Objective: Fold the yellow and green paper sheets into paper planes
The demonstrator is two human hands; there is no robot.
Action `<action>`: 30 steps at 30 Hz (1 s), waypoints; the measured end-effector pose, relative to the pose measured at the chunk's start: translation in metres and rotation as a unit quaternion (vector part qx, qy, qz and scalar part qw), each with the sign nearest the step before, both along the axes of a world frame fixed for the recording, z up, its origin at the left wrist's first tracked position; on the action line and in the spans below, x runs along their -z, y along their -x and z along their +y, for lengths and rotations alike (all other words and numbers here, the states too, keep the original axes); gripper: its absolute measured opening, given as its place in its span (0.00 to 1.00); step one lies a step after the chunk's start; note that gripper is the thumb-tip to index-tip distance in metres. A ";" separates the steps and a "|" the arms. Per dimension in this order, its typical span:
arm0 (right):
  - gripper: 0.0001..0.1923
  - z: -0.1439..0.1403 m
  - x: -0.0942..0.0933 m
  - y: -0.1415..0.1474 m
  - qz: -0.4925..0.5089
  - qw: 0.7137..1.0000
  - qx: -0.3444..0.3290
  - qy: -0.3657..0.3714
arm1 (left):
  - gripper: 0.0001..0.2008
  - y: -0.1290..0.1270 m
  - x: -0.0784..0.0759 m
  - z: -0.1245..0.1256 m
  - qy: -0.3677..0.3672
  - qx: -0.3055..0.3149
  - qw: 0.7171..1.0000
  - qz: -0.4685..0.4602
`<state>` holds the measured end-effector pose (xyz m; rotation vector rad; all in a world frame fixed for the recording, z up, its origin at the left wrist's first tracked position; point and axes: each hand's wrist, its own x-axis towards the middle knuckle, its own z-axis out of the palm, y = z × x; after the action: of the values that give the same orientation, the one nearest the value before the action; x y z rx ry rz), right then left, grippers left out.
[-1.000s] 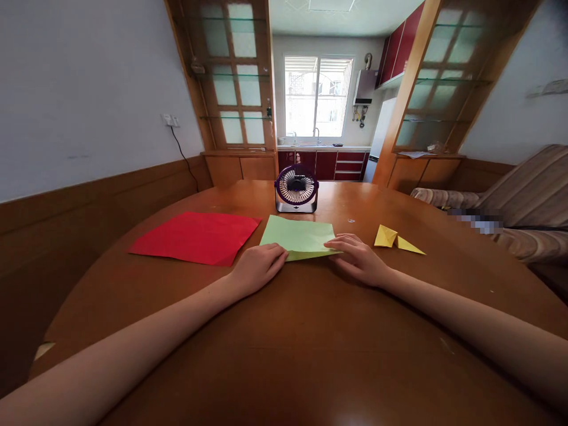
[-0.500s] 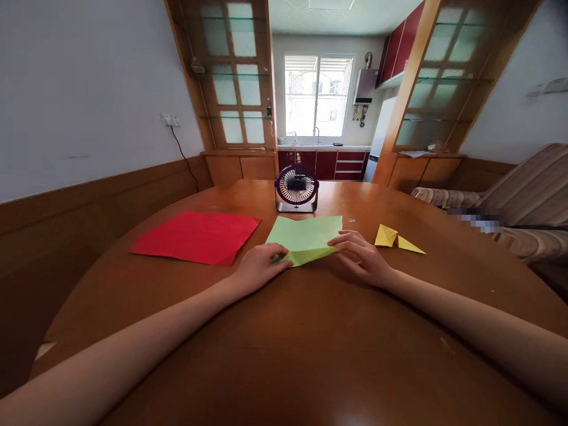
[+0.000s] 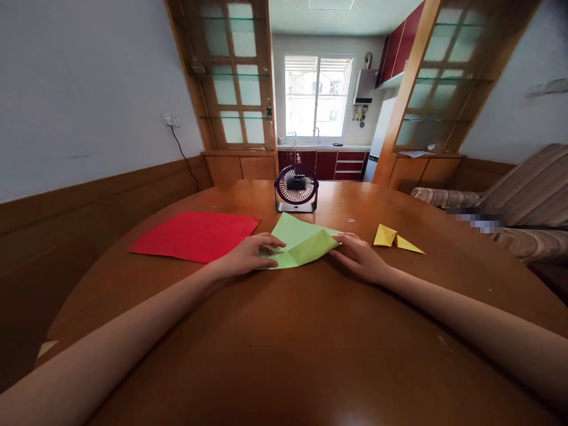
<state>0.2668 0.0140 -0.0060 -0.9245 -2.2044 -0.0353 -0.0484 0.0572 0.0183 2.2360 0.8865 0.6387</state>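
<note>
A light green sheet of paper (image 3: 290,234) lies in front of me, its right near corner lifted and folded over towards the middle. My right hand (image 3: 360,257) pinches that raised corner between thumb and fingers. On the sheet's left near edge rests my left hand (image 3: 248,254), thumb and fingers apart, touching the paper. To the left, a flat red sheet of paper (image 3: 190,236) lies partly behind my left hand. A folded yellow paper piece (image 3: 390,236) with a pointed end sits to the right of my right hand.
A small dark desk fan (image 3: 296,188) stands on the round wooden table (image 3: 284,343) just beyond the green sheet. A striped sofa (image 3: 528,195) is at the right, and a wall socket with a cable (image 3: 171,120) at the left.
The green sheet's right near corner has been lifted and folded inward. My left hand has slid left and its fingers have spread; my right hand has shifted slightly left.
</note>
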 end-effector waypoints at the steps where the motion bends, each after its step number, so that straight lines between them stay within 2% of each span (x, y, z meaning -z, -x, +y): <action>1: 0.14 0.000 0.000 0.000 -0.002 1.000 -0.001 0.002 | 0.20 0.003 -0.001 0.002 0.010 0.015 1.000 -0.003; 5: 0.14 0.001 -0.001 0.001 -0.003 1.000 0.004 0.000 | 0.16 0.012 -0.008 0.006 0.019 0.077 0.997 0.024; 9: 0.14 0.001 0.000 0.000 -0.001 1.000 0.007 0.015 | 0.17 0.017 -0.014 0.007 -0.014 0.110 0.992 0.061; 11: 0.14 0.001 0.000 -0.001 0.004 1.000 0.008 0.015 | 0.20 0.018 -0.017 0.006 -0.043 0.086 0.992 0.082; 14: 0.14 0.001 0.000 -0.001 0.011 1.000 0.011 0.010 | 0.26 0.018 -0.021 0.003 -0.099 0.008 0.985 0.140; 18: 0.12 0.000 -0.002 0.001 0.009 1.000 0.007 0.010 | 0.34 0.018 -0.027 -0.002 -0.145 -0.089 0.955 0.245; 20: 0.11 -0.001 -0.004 0.001 0.007 1.000 -0.004 0.007 | 0.34 0.016 -0.030 -0.006 -0.138 -0.100 0.943 0.285; 24: 0.10 -0.001 -0.004 0.001 0.003 1.000 -0.018 -0.004 | 0.34 0.010 -0.034 -0.014 -0.092 -0.102 0.941 0.309; 30: 0.09 0.000 -0.002 0.000 -0.008 0.999 -0.022 -0.023 | 0.42 0.004 -0.035 -0.019 -0.006 -0.101 0.963 0.249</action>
<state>0.2672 0.0141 -0.0041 -0.8528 -2.2283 -0.0715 -0.0522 0.0385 0.0530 2.3762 1.3730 0.1578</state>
